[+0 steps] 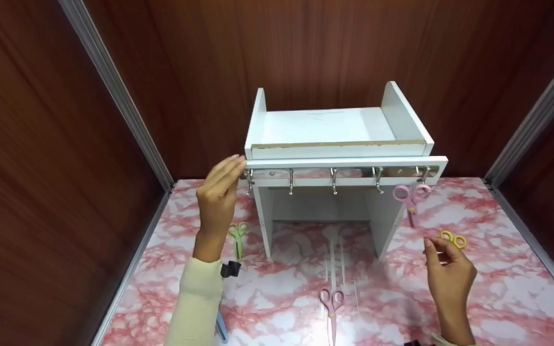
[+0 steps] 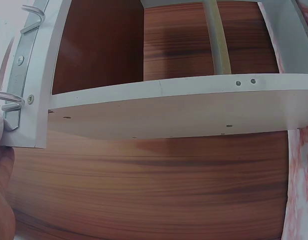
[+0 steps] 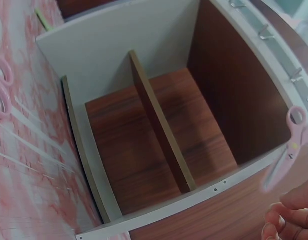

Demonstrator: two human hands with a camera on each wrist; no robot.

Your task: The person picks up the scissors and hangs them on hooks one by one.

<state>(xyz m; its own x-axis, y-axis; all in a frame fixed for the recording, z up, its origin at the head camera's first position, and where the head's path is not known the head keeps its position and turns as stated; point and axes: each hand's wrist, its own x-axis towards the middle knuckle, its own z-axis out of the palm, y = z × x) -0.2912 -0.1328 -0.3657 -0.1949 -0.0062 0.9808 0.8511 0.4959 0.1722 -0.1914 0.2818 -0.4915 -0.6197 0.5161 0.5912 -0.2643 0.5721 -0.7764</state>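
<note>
A white hook rail point(image 1: 313, 182) with several metal hooks runs along the front of a white shelf unit point(image 1: 330, 152). My left hand point(image 1: 217, 192) touches the rail's left end, fingers extended; the left wrist view shows fingertips point(image 2: 3, 167) right at that corner. Pink scissors point(image 1: 411, 208) hang by a handle loop from the rightmost hook, blades down. Below them is my right hand point(image 1: 450, 274), its fingers loosely bent with nothing between them. The right wrist view shows its fingertips point(image 3: 273, 220) just under the hanging scissors point(image 3: 283, 162).
Yellow-handled scissors point(image 1: 452, 239) lie behind my right hand, partly hidden by it. Green scissors point(image 1: 238, 246) lie left of the unit, mauve scissors point(image 1: 332, 315) in front. A blue object point(image 1: 221, 327) shows beside my left sleeve. Wood-grain panels point(image 1: 325, 53) enclose the marbled table point(image 1: 277, 293).
</note>
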